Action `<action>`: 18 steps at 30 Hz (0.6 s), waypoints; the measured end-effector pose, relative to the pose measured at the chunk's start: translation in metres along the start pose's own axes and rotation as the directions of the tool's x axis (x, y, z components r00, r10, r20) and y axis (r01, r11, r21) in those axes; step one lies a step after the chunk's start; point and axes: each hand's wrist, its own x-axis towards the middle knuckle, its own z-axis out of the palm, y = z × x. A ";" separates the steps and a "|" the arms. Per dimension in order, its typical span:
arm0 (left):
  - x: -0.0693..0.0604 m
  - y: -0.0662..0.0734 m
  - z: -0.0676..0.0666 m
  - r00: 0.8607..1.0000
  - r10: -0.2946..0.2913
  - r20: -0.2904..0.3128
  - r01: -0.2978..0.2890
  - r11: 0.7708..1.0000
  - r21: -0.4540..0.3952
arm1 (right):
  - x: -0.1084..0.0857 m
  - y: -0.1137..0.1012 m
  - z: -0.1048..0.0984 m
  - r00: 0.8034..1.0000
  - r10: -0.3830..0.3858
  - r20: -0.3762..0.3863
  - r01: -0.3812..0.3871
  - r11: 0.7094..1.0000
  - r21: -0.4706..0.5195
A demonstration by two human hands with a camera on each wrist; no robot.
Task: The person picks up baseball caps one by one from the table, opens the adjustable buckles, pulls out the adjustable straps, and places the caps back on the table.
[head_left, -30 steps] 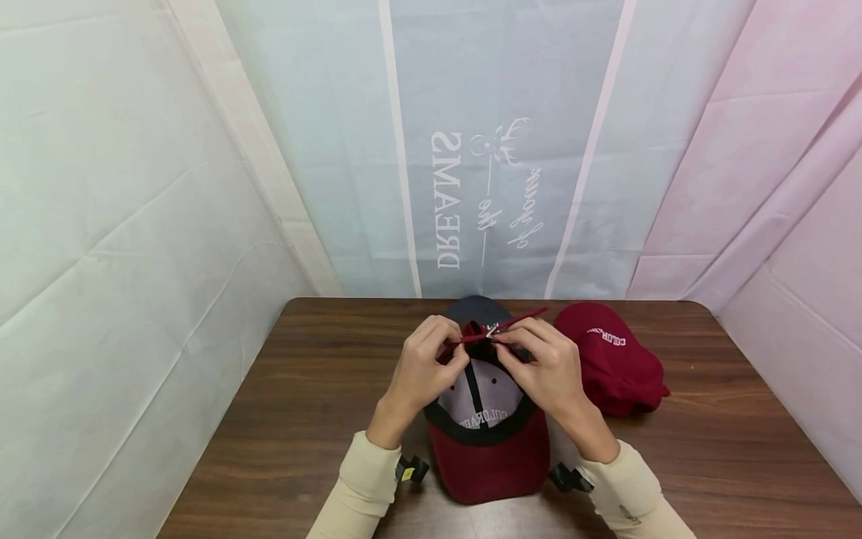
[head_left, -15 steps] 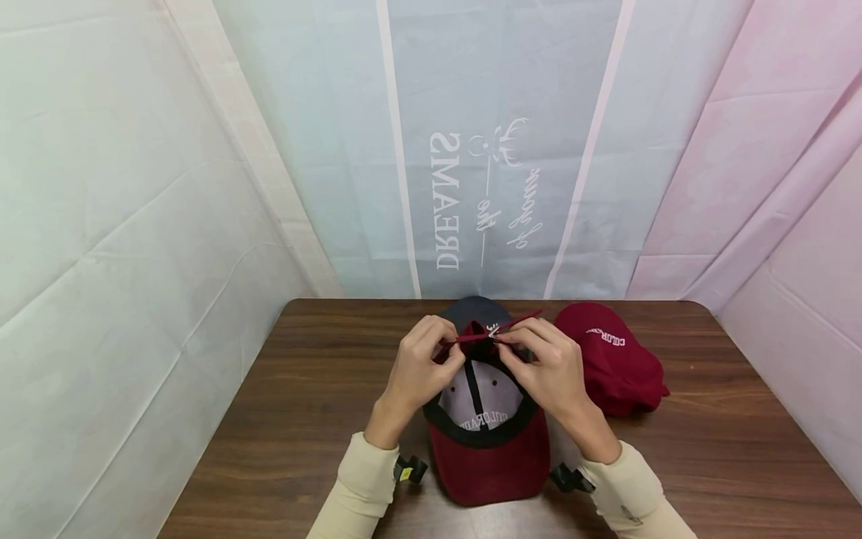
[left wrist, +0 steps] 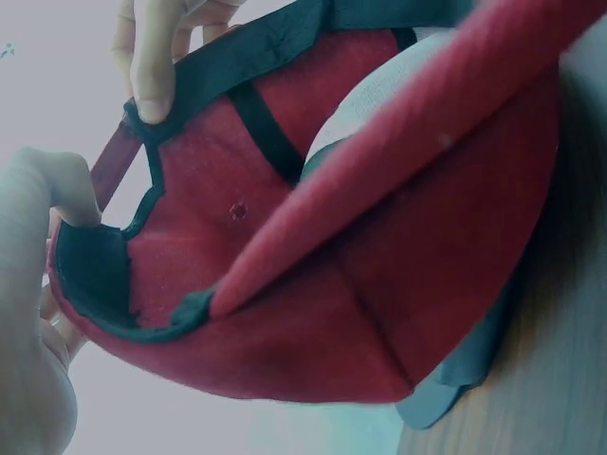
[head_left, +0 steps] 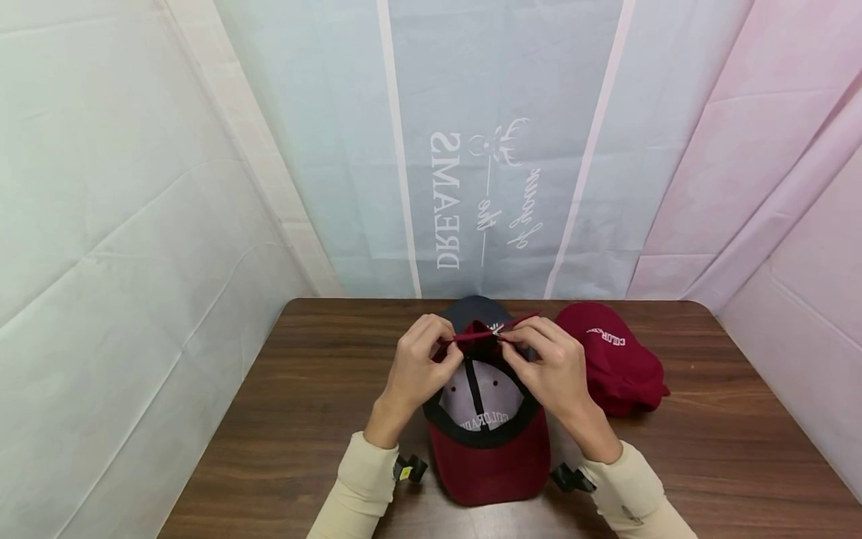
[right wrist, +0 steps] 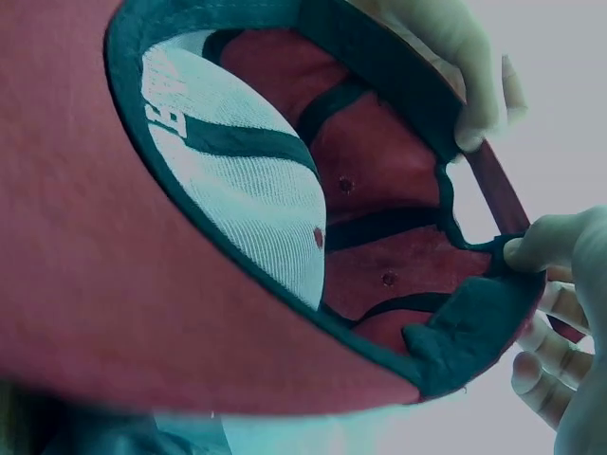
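Note:
A dark red baseball cap (head_left: 490, 471) stands upturned in the head view, its brim toward me and its lining showing. At its rear edge, my left hand (head_left: 419, 367) pinches the left end of the narrow back strap (head_left: 474, 336). My right hand (head_left: 554, 368) pinches the right end, beside a small silvery piece too small to make out. The strap's loose tip pokes out above the right fingers. In the left wrist view, the strap (left wrist: 116, 166) bridges the cap's back opening; the right wrist view shows my right thumb (right wrist: 545, 245) on the inner band.
Behind the held cap is a dark blue cap (head_left: 478, 308), partly hidden. Another red cap (head_left: 609, 359) with white lettering lies to the right on the wooden table (head_left: 303, 419). Printed cloth (head_left: 350, 150) hangs beyond the table's back edge.
My hands have moved slightly apart, and the strap between them looks straighter. Its loose tip has drawn in a little toward the right hand. The other caps have stayed put.

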 end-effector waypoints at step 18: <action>-0.002 -0.003 -0.005 1.000 -0.018 -0.020 0.018 1.000 0.014 | -0.003 0.003 -0.005 0.999 0.038 -0.028 -0.038 0.999 0.010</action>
